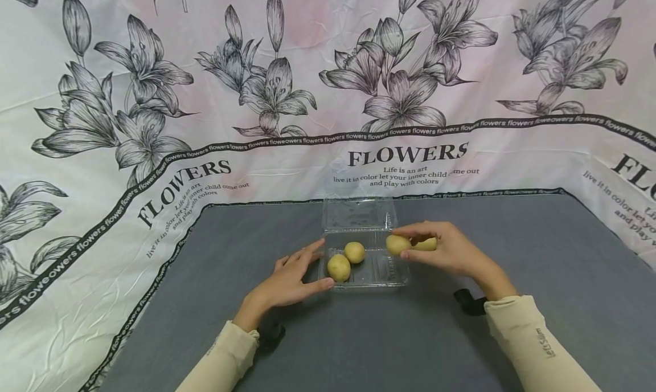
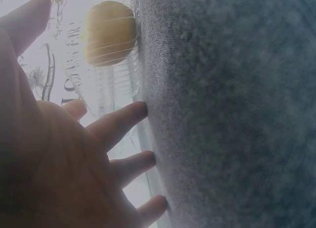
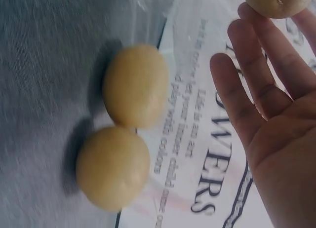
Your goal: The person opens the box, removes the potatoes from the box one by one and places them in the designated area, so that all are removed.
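A clear plastic clamshell box point(image 1: 369, 275) stands with its lid point(image 1: 359, 214) raised at the back. Inside its left half lie two small yellow potatoes point(image 1: 339, 268). My left hand point(image 1: 289, 281) is spread at the box's left side, fingers straight, thumb by the front edge; the left wrist view shows its fingertips point(image 2: 140, 109) along the box. My right hand point(image 1: 451, 246) pinches another potato point(image 1: 397, 245) between thumb and fingers over the box's right edge. Two more potatoes point(image 3: 136, 86) sit near that hand on the table; in the head view the hand covers most of them.
A grey cloth covers the table point(image 1: 333, 346). Behind it hangs a white curtain point(image 1: 307, 96) printed with flowers and lettering. Dark wrist-worn devices point(image 1: 468, 302) sit under both wrists.
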`<state>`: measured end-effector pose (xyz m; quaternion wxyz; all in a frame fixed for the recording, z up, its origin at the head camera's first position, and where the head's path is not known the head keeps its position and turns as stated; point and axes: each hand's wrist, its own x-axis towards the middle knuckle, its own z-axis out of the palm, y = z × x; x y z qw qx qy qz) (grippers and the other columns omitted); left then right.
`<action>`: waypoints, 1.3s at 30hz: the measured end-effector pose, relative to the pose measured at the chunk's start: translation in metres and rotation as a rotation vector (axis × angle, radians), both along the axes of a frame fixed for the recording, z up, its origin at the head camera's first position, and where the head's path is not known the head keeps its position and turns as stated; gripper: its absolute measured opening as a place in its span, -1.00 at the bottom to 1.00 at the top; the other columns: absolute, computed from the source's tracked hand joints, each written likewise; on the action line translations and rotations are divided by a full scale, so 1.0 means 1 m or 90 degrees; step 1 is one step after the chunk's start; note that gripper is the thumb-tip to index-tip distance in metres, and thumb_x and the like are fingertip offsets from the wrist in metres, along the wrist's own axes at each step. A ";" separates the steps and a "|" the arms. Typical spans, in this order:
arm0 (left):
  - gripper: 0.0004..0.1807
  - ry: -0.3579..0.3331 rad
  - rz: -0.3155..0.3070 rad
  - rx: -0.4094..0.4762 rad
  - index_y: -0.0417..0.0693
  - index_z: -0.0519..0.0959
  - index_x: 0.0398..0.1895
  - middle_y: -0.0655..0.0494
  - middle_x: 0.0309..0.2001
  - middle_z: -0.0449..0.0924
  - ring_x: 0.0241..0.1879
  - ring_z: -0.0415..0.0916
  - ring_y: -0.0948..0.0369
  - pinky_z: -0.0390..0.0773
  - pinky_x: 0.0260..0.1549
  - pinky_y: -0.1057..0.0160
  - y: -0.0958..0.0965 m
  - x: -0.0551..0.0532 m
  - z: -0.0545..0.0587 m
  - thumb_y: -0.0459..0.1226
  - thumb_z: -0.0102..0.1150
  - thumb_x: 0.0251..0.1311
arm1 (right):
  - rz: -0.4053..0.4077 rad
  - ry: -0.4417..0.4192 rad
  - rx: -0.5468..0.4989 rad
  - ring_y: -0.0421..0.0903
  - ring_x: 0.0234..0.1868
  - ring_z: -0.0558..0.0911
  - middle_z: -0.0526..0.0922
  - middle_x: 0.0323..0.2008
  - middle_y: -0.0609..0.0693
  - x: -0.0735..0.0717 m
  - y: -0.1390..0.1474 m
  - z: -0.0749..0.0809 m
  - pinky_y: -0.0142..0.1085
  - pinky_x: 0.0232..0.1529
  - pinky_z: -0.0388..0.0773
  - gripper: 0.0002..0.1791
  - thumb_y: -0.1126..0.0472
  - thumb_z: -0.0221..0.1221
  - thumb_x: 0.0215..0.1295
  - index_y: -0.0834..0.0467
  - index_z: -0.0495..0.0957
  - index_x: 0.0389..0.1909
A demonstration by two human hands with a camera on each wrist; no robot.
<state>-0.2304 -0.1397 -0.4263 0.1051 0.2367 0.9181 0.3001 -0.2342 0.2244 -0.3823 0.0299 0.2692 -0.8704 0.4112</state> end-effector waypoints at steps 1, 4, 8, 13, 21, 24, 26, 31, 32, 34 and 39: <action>0.03 0.000 0.000 0.000 0.37 -0.17 0.67 0.15 0.54 0.28 0.61 -0.01 0.00 -0.09 0.41 -0.32 0.000 0.000 0.000 0.32 0.13 0.29 | -0.002 -0.005 -0.003 -0.18 -0.12 0.67 0.78 -0.07 -0.05 0.000 0.003 0.001 -0.22 -0.13 0.64 -0.53 0.10 0.46 0.21 0.01 0.69 0.16; 0.03 0.000 0.000 -0.002 0.37 -0.17 0.67 0.15 0.54 0.28 0.61 0.00 0.00 -0.09 0.41 -0.32 0.000 0.000 -0.001 0.32 0.13 0.29 | -0.016 -0.017 -0.005 -0.20 -0.24 0.68 0.78 -0.15 -0.02 -0.001 0.010 0.004 -0.30 -0.24 0.63 -0.54 0.11 0.46 0.22 0.04 0.69 0.16; 0.03 0.000 -0.001 -0.002 0.38 -0.17 0.67 0.15 0.54 0.28 0.62 -0.01 0.00 -0.09 0.41 -0.31 -0.001 -0.001 -0.001 0.31 0.13 0.29 | -0.045 -0.011 0.010 -0.21 -0.34 0.64 0.75 -0.26 -0.04 -0.003 0.022 0.007 -0.31 -0.31 0.60 -0.54 0.10 0.46 0.21 0.02 0.70 0.15; 0.03 0.001 0.000 -0.003 0.37 -0.16 0.67 0.15 0.54 0.28 0.61 -0.01 0.00 -0.09 0.41 -0.31 -0.001 -0.001 -0.002 0.32 0.13 0.29 | -0.084 0.012 0.035 -0.24 -0.30 0.63 0.74 -0.23 -0.04 -0.003 0.043 0.010 -0.35 -0.26 0.58 -0.54 0.10 0.43 0.26 0.00 0.67 0.19; 0.03 0.004 0.000 0.000 0.35 -0.16 0.67 0.14 0.54 0.29 0.61 0.00 0.00 -0.10 0.42 -0.32 -0.001 -0.001 -0.001 0.31 0.14 0.30 | -0.157 0.016 0.060 -0.31 -0.22 0.59 0.72 -0.04 -0.12 0.002 0.081 0.014 -0.38 -0.25 0.53 -0.53 0.05 0.38 0.31 -0.03 0.64 0.24; 0.02 0.003 0.000 0.002 0.36 -0.16 0.67 0.14 0.54 0.28 0.61 0.00 0.00 -0.11 0.42 -0.32 -0.002 -0.001 -0.001 0.30 0.14 0.30 | -0.176 0.005 0.068 -0.29 -0.23 0.58 0.70 -0.05 -0.16 0.003 0.093 0.013 -0.37 -0.28 0.52 -0.52 0.02 0.38 0.32 -0.03 0.63 0.25; 0.02 0.002 0.001 0.002 0.37 -0.16 0.67 0.15 0.54 0.28 0.61 0.00 -0.01 -0.11 0.42 -0.32 -0.002 -0.001 -0.001 0.30 0.14 0.30 | -0.184 -0.002 0.076 -0.29 -0.23 0.58 0.68 -0.03 -0.11 0.002 0.100 0.010 -0.36 -0.29 0.52 -0.50 0.01 0.37 0.33 -0.01 0.62 0.26; 0.03 -0.002 0.001 0.003 0.36 -0.16 0.67 0.15 0.54 0.28 0.61 -0.01 -0.01 -0.12 0.42 -0.34 -0.002 0.000 0.000 0.30 0.14 0.30 | -0.195 -0.014 0.091 -0.37 -0.22 0.58 0.69 0.06 0.11 -0.001 0.113 0.000 -0.38 -0.27 0.53 -0.48 0.01 0.35 0.35 0.08 0.60 0.28; 0.02 -0.002 0.001 0.003 0.35 -0.16 0.67 0.15 0.54 0.28 0.61 0.00 -0.02 -0.11 0.42 -0.34 -0.002 0.000 0.000 0.30 0.14 0.30 | -0.197 -0.016 0.092 -0.38 -0.23 0.58 0.70 0.07 0.15 -0.002 0.116 -0.002 -0.39 -0.27 0.53 -0.48 0.01 0.35 0.35 0.09 0.60 0.28; 0.02 -0.001 0.001 0.004 0.35 -0.15 0.67 0.15 0.54 0.29 0.61 0.01 -0.02 -0.10 0.41 -0.35 -0.001 0.000 -0.001 0.30 0.14 0.30 | -0.201 -0.023 0.096 -0.41 -0.24 0.58 0.70 0.08 0.18 -0.003 0.120 -0.007 -0.39 -0.28 0.52 -0.47 0.02 0.35 0.35 0.12 0.60 0.28; 0.02 -0.005 0.001 0.003 0.37 -0.16 0.67 0.13 0.54 0.28 0.61 0.00 -0.02 -0.11 0.42 -0.33 -0.001 0.000 0.000 0.30 0.14 0.29 | -0.216 -0.046 0.104 -0.43 -0.24 0.58 0.69 0.11 0.23 -0.004 0.131 -0.017 -0.39 -0.28 0.51 -0.45 0.01 0.35 0.35 0.15 0.58 0.29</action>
